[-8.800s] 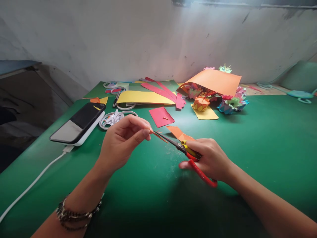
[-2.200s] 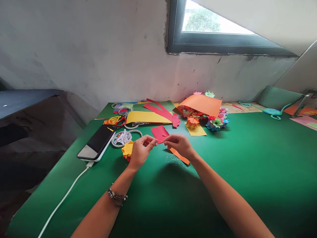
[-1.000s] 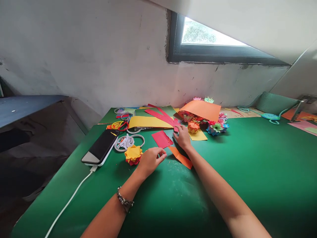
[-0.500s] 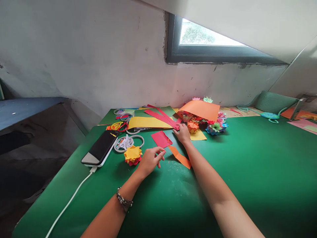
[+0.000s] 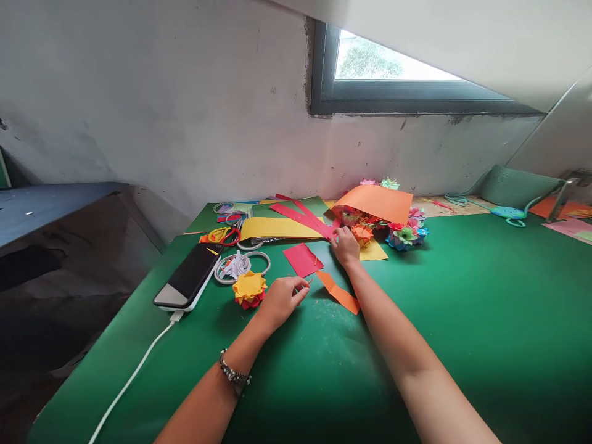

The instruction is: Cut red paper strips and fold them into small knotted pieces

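My left hand (image 5: 283, 301) is pinched over the green table, with a thin orange sliver at its fingertips. Just left of it sits a yellow and red paper flower (image 5: 250, 289). My right hand (image 5: 345, 245) is at the ends of the red paper strips (image 5: 300, 216); its curled fingers hide what they hold, if anything. An orange paper flower (image 5: 362, 234) is right beside that hand. Between the hands lie a red paper square (image 5: 303, 259) and a creased orange strip (image 5: 338, 293). A long yellow sheet (image 5: 277, 228) lies behind them.
A phone (image 5: 189, 277) with a white cable lies at left, near red and yellow scissors (image 5: 225, 235) and a tape ring (image 5: 266, 264) by paper scraps. An orange sheet (image 5: 377, 203) covers paper flowers at the back. A green bag (image 5: 518, 186) sits at far right.
My left fingers have closed together, and an orange sliver now shows at their tips. My right hand has shifted slightly to the right and curled more. The view has moved slightly.
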`<state>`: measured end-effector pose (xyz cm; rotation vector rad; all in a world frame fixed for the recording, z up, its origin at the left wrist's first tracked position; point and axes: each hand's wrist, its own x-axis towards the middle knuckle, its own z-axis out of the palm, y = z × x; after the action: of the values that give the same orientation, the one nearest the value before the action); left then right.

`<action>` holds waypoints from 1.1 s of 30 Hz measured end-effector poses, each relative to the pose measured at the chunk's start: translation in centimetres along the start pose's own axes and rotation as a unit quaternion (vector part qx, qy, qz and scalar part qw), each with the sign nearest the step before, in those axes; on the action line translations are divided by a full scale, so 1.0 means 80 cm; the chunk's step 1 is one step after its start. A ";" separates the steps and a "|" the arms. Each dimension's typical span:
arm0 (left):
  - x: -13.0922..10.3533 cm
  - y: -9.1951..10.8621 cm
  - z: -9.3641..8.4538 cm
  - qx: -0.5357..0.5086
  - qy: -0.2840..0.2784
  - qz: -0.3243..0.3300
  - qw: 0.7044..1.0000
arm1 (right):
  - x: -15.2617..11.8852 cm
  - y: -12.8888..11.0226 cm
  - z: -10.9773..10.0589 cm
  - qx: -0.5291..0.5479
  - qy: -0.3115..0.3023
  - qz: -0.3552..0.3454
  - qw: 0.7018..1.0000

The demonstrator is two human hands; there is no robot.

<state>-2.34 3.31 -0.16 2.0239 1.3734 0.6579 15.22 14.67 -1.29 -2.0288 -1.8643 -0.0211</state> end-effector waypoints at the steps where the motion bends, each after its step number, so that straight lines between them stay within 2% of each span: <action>1: -0.001 0.001 -0.001 0.009 -0.004 -0.004 1.000 | 0.000 0.000 0.000 -0.002 -0.004 -0.003 1.000; 7: -0.004 0.008 -0.003 0.072 -0.062 -0.030 0.995 | 0.004 0.003 0.002 -0.017 -0.020 -0.011 1.000; 11: -0.004 0.009 -0.004 0.130 -0.058 -0.027 0.989 | 0.001 0.003 0.001 -0.029 -0.021 -0.008 0.999; 16: -0.004 0.010 -0.004 0.153 -0.059 -0.025 0.986 | -0.004 -0.008 -0.004 -0.043 -0.015 -0.028 0.999; 21: -0.004 0.012 -0.004 0.168 -0.062 -0.028 0.983 | 0.013 -0.030 -0.007 -0.039 -0.033 -0.064 0.997; 28: -0.005 0.008 0.001 0.164 -0.087 0.005 0.983 | 0.041 -0.058 0.004 -0.041 -0.049 0.068 0.996; 33: -0.005 0.006 0.004 0.166 -0.083 0.020 0.982 | 0.038 -0.063 0.001 -0.025 -0.029 0.093 0.995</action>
<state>-1.94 2.73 -0.02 2.3120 1.4174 0.2801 10.71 17.83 0.81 -2.2532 -1.7163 0.0418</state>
